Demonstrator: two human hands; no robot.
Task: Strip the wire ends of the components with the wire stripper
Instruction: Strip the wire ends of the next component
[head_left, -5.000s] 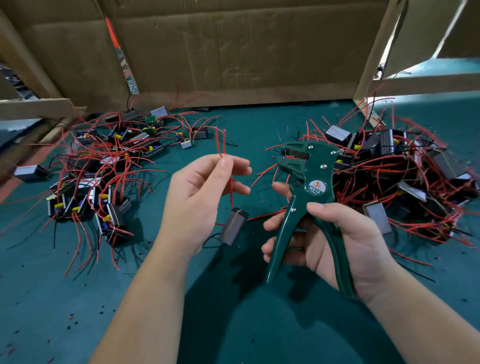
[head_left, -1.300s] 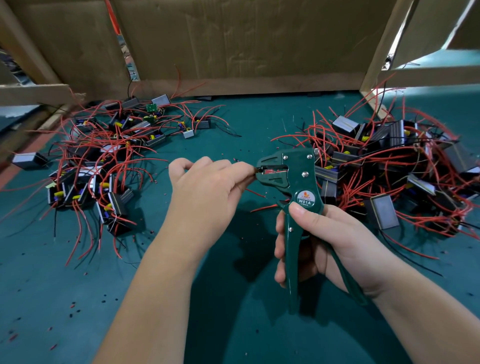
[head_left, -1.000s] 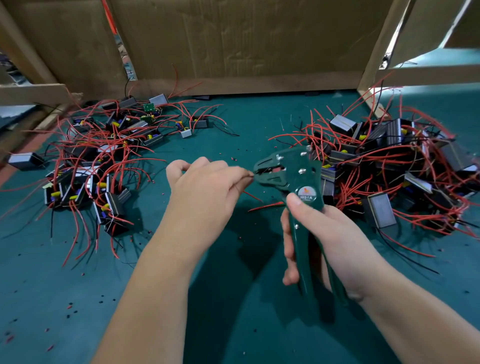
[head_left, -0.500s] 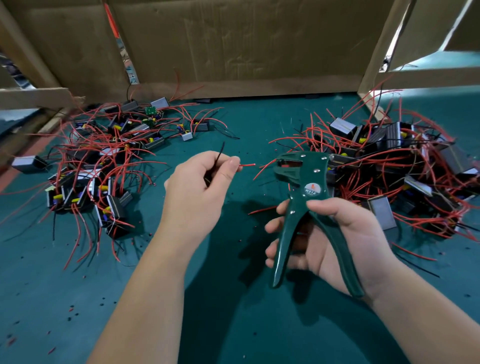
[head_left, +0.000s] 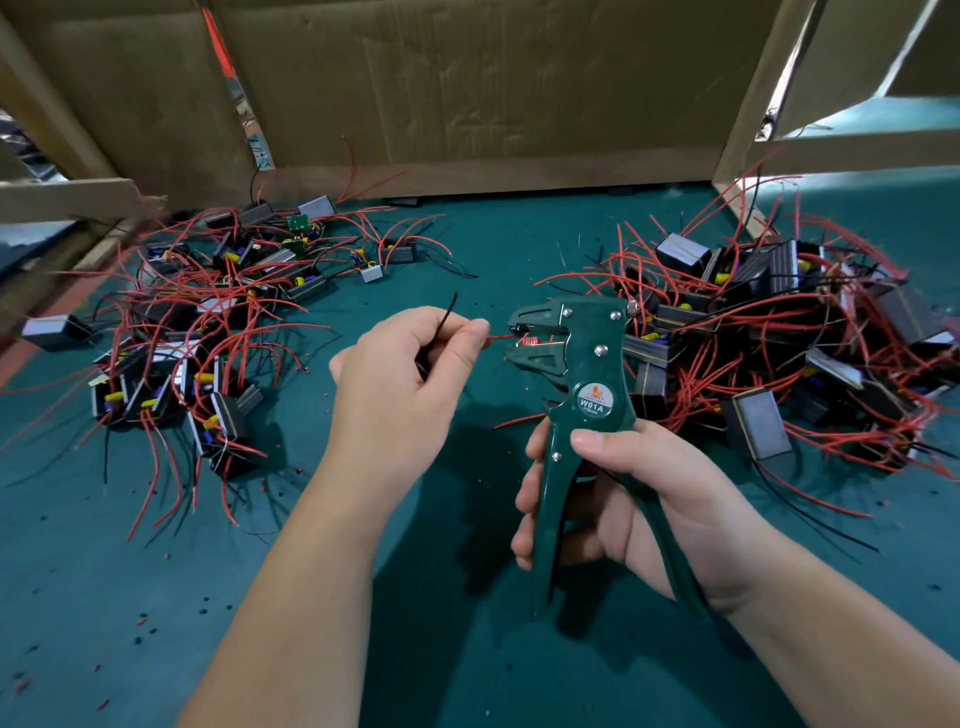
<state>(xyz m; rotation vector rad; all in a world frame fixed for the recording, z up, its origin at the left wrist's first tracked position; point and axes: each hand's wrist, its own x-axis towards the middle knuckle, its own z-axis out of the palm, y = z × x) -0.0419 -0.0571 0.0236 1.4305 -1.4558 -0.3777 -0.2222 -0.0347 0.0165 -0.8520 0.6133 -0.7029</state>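
Pinching a red wire (head_left: 497, 338) between thumb and forefinger, the left hand (head_left: 400, 384) holds its tip at the mouth of the wire stripper (head_left: 582, 364), whose jaws stand apart; a black wire (head_left: 447, 317) sticks up from the same fist. The right hand (head_left: 639, 499) is curled round the stripper's handles, above the green mat (head_left: 467, 649), between the left heap (head_left: 208, 322) and the right heap (head_left: 779, 338) of red-wired components
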